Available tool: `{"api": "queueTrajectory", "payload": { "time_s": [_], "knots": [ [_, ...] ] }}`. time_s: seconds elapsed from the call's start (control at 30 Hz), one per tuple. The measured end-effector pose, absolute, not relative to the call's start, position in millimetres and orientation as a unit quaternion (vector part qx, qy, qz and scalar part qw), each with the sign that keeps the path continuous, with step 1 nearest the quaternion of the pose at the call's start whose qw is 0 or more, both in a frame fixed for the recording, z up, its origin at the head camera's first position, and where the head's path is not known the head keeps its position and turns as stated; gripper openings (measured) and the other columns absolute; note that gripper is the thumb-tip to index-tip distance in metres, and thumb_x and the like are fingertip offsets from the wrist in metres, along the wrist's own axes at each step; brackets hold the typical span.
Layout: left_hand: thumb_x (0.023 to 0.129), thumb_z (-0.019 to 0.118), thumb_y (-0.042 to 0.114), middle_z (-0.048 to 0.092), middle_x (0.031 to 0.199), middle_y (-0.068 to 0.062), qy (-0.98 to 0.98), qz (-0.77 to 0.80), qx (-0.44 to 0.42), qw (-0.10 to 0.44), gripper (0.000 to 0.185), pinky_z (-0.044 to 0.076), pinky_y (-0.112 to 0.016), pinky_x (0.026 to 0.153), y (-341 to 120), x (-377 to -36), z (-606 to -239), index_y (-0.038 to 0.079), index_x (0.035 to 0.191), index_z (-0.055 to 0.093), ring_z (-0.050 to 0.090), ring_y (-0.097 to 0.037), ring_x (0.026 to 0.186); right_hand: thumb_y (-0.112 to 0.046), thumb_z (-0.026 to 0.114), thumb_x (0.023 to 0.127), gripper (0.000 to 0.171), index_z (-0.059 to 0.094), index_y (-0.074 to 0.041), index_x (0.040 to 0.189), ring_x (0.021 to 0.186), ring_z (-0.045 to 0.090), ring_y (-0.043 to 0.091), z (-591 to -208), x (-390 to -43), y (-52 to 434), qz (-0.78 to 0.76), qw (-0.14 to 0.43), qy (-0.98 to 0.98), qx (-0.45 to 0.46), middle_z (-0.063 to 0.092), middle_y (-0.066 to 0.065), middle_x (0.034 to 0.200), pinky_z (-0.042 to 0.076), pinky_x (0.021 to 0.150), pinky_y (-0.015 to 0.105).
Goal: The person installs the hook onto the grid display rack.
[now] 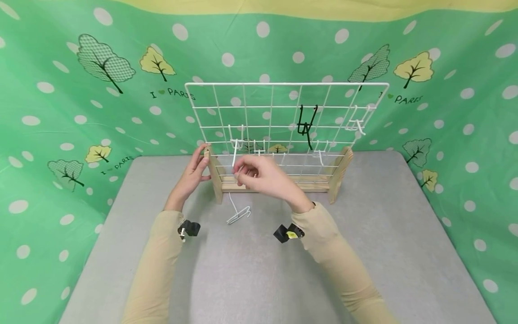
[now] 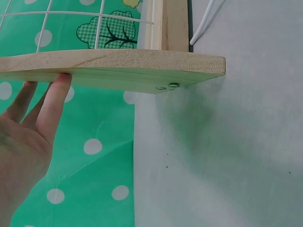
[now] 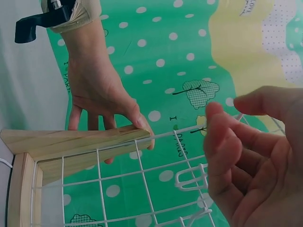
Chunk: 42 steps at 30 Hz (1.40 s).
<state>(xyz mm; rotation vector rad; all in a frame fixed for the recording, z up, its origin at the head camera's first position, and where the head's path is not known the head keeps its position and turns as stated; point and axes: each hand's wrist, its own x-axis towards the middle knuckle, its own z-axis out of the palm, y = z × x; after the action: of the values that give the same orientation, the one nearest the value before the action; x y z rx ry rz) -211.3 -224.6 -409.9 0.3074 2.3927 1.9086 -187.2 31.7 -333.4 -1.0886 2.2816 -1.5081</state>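
A white wire grid (image 1: pixel 272 108) stands upright in a wooden frame. My left hand (image 1: pixel 188 177) steadies it, gripping the upper end of the left wooden side post (image 1: pixel 216 180), with fingertips against its outer face in the left wrist view. In front of the grid's left part is my right hand (image 1: pixel 267 177), fingers loosely bent and beside the tip of a white hook (image 1: pixel 235 155) hung on the wires. Seen from the right wrist, thumb and forefinger stand apart with nothing between them. Another white wire hook (image 1: pixel 238 216) lies on the table before the frame.
A black hook (image 1: pixel 305 128) hangs right of the grid's middle. More white hooks hang at its upper right (image 1: pixel 357 125) and lower right (image 1: pixel 320 155). The grey table (image 1: pixel 243 279) carries the frame; a green dotted cloth (image 1: pixel 162 121) hangs behind.
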Motion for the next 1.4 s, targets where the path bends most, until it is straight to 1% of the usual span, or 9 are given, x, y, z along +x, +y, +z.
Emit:
{"api": "queueTrajectory", "payload": {
  "time_s": [0.13, 0.27, 0.4, 0.6, 0.83, 0.93, 1.1, 1.17, 1.4],
  "knots": [
    [0.107, 0.034, 0.020, 0.023, 0.150, -0.030, 0.776, 0.622, 0.099, 0.034, 0.048, 0.044, -0.063, 0.093, -224.6, -211.1, -409.0, 0.014, 0.152, 0.018, 0.027, -0.045, 0.136, -0.006, 0.055, 0.091, 0.016, 0.065, -0.003, 0.103, 0.070, 0.060, 0.012, -335.7, -186.8, 31.9, -0.454, 0.122, 0.783, -0.408, 0.064, 0.000, 0.080, 0.053, 0.062, 0.024],
    [0.107, 0.034, 0.019, 0.023, 0.150, -0.029, 0.775, 0.623, 0.102, 0.034, 0.048, 0.044, -0.064, 0.092, -225.2, -211.0, -409.0, 0.013, 0.151, 0.018, 0.027, -0.044, 0.136, -0.006, 0.056, 0.093, 0.018, 0.064, -0.001, 0.108, 0.070, 0.060, 0.010, -338.7, -186.3, 30.5, -0.425, 0.152, 0.775, -0.441, 0.066, 0.001, 0.082, 0.054, 0.064, 0.023],
    [0.107, 0.034, 0.020, 0.021, 0.151, -0.029, 0.775, 0.622, 0.106, 0.034, 0.048, 0.043, -0.065, 0.092, -225.4, -211.6, -409.4, 0.013, 0.151, 0.017, 0.026, -0.044, 0.137, -0.007, 0.057, 0.094, 0.019, 0.064, -0.001, 0.110, 0.071, 0.061, 0.009, -343.5, -186.5, 29.3, -0.418, 0.155, 0.771, -0.455, 0.066, 0.001, 0.083, 0.054, 0.066, 0.022],
    [0.107, 0.033, 0.018, 0.021, 0.151, -0.030, 0.775, 0.621, 0.112, 0.029, 0.046, 0.044, -0.065, 0.091, -226.0, -212.0, -409.2, 0.012, 0.150, 0.018, 0.026, -0.046, 0.136, -0.005, 0.058, 0.094, 0.017, 0.065, -0.001, 0.109, 0.073, 0.061, 0.008, -356.7, -188.6, 26.3, -0.418, 0.164, 0.772, -0.449, 0.067, 0.000, 0.085, 0.053, 0.067, 0.021],
    [0.107, 0.034, 0.019, 0.021, 0.151, -0.029, 0.776, 0.620, 0.110, 0.034, 0.047, 0.044, -0.065, 0.092, -226.2, -212.4, -409.8, 0.013, 0.151, 0.018, 0.027, -0.045, 0.136, -0.004, 0.055, 0.094, 0.019, 0.064, 0.001, 0.109, 0.084, 0.061, 0.010, -377.0, -191.2, 23.4, -0.416, 0.192, 0.774, -0.437, 0.067, 0.005, 0.094, 0.053, 0.077, 0.022],
    [0.107, 0.034, 0.019, 0.021, 0.150, -0.030, 0.777, 0.620, 0.110, 0.033, 0.048, 0.043, -0.066, 0.092, -226.0, -212.2, -409.9, 0.013, 0.151, 0.018, 0.027, -0.045, 0.135, -0.003, 0.055, 0.093, 0.019, 0.065, 0.003, 0.108, 0.086, 0.061, 0.012, -384.7, -192.6, 22.6, -0.419, 0.192, 0.774, -0.434, 0.067, 0.006, 0.098, 0.053, 0.078, 0.023],
    [0.107, 0.034, 0.019, 0.021, 0.151, -0.030, 0.778, 0.618, 0.108, 0.031, 0.047, 0.043, -0.065, 0.092, -225.9, -212.1, -409.6, 0.012, 0.151, 0.018, 0.026, -0.046, 0.136, -0.002, 0.055, 0.093, 0.018, 0.065, 0.004, 0.108, 0.086, 0.062, 0.012, -398.5, -196.3, 21.7, -0.425, 0.192, 0.770, -0.435, 0.067, 0.009, 0.099, 0.052, 0.080, 0.021],
    [0.107, 0.034, 0.020, 0.021, 0.151, -0.029, 0.778, 0.618, 0.106, 0.032, 0.047, 0.044, -0.065, 0.092, -225.9, -212.1, -409.2, 0.013, 0.151, 0.018, 0.027, -0.045, 0.136, -0.002, 0.056, 0.094, 0.019, 0.065, 0.004, 0.108, 0.087, 0.062, 0.011, -404.1, -198.1, 21.6, -0.428, 0.195, 0.769, -0.433, 0.067, 0.009, 0.100, 0.052, 0.081, 0.022],
    [0.107, 0.034, 0.020, 0.021, 0.151, -0.029, 0.780, 0.616, 0.104, 0.034, 0.049, 0.043, -0.064, 0.093, -227.2, -214.7, -413.0, 0.014, 0.152, 0.016, 0.026, -0.045, 0.136, -0.004, 0.057, 0.095, 0.019, 0.066, 0.003, 0.111, 0.091, 0.061, 0.012, -430.2, -203.6, 21.4, -0.451, 0.213, 0.760, -0.417, 0.067, 0.011, 0.105, 0.053, 0.084, 0.029]
  ]
}}
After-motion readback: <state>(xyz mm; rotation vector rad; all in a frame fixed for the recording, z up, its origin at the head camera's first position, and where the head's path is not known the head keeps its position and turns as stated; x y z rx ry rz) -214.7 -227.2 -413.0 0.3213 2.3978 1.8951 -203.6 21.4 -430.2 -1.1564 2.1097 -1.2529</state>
